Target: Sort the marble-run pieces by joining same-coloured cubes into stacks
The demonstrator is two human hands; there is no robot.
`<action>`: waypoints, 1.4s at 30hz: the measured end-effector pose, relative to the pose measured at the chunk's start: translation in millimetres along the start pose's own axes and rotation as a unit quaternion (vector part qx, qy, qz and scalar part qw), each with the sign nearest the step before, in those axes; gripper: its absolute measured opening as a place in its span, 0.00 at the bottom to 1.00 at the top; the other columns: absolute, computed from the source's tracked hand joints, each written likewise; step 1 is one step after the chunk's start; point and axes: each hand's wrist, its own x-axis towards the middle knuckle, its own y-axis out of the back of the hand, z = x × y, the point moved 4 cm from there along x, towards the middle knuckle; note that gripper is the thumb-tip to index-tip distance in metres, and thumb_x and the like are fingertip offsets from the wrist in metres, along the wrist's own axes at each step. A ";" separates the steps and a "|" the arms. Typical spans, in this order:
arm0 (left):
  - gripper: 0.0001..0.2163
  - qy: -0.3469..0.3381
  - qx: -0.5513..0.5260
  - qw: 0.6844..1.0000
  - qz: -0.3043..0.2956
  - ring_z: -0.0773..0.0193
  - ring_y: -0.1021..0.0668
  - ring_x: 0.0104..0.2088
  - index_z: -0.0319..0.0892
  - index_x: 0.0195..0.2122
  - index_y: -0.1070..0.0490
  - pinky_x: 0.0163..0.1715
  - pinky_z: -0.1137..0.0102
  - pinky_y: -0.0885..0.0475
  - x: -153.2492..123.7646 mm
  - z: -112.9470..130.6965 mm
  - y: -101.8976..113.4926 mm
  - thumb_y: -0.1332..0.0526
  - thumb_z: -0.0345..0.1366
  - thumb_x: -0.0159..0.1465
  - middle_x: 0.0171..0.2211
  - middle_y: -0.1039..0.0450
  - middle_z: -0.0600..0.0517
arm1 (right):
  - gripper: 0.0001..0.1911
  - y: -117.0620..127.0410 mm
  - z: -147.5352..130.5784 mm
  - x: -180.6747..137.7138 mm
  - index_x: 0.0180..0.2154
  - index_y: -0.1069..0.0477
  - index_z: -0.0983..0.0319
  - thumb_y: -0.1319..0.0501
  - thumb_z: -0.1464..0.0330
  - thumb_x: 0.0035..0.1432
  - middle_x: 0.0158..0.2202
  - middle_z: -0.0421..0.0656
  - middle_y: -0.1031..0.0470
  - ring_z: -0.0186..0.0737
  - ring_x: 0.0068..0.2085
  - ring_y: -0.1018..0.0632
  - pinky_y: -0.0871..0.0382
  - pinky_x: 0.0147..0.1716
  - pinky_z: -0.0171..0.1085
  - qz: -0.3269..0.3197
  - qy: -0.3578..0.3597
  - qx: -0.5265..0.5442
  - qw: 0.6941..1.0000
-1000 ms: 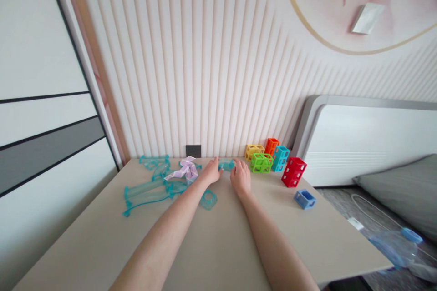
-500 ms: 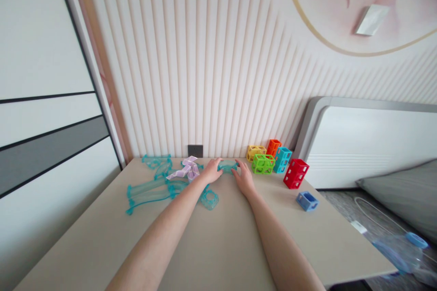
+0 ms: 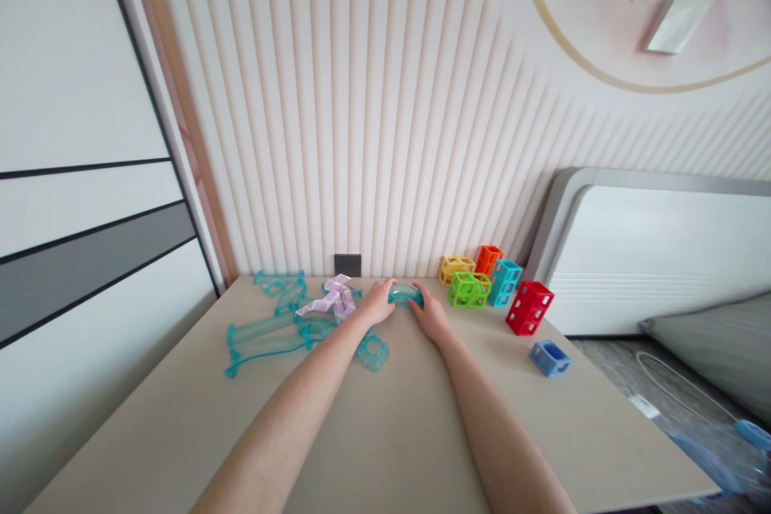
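Both my arms reach across the beige table (image 3: 373, 434) toward the wall. My left hand (image 3: 377, 303) and my right hand (image 3: 429, 315) close on the two ends of a short curved clear teal tube piece (image 3: 405, 294), held between them just above the table near its far edge. Left of my left hand lies a pile of teal tube pieces (image 3: 265, 333) with a pale purple piece (image 3: 333, 300) on top. A teal square ring (image 3: 372, 352) lies under my left forearm's right side.
Open-frame cubes stand at the far right of the table: yellow (image 3: 455, 267), orange (image 3: 488, 258), green (image 3: 469, 289), teal (image 3: 504, 281), a red block (image 3: 528, 307) and a small blue one (image 3: 549, 358). A wall socket (image 3: 348, 264) sits behind. A bed headboard (image 3: 662, 257) stands right.
Both hands have closed in on the curved teal tube and lifted it slightly. The view has shifted a little left and down.
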 end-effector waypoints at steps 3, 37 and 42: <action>0.27 0.005 -0.001 1.000 0.001 0.55 0.27 0.55 0.42 0.59 0.39 0.55 0.65 0.34 0.5 -0.4 -0.5 0.37 0.26 0.58 0.53 0.31 0.43 | 0.25 3.0 -1.3 1.0 0.58 0.34 0.60 0.39 0.65 0.60 0.52 0.50 0.24 0.48 0.52 0.23 0.31 0.51 0.44 0.011 0.003 -0.005 1.000; 0.25 0.018 0.001 0.999 0.033 0.52 0.27 0.57 0.40 0.55 0.38 0.56 0.63 0.34 3.3 -6.8 -2.3 0.34 0.27 0.56 0.53 0.28 0.40 | 0.23 11.3 -1.0 -8.1 0.54 0.34 0.61 0.40 0.60 0.59 0.50 0.50 0.23 0.49 0.51 0.22 0.30 0.52 0.47 0.063 -0.005 0.044 0.997; 0.20 0.018 0.009 0.999 0.033 0.51 0.25 0.55 0.39 0.50 0.34 0.56 0.63 0.33 3.5 -6.6 -1.8 0.34 0.27 0.56 0.51 0.27 0.39 | 0.21 11.2 1.0 -7.3 0.51 0.33 0.60 0.39 0.60 0.58 0.47 0.49 0.23 0.49 0.49 0.21 0.29 0.49 0.46 0.066 -0.012 0.057 0.996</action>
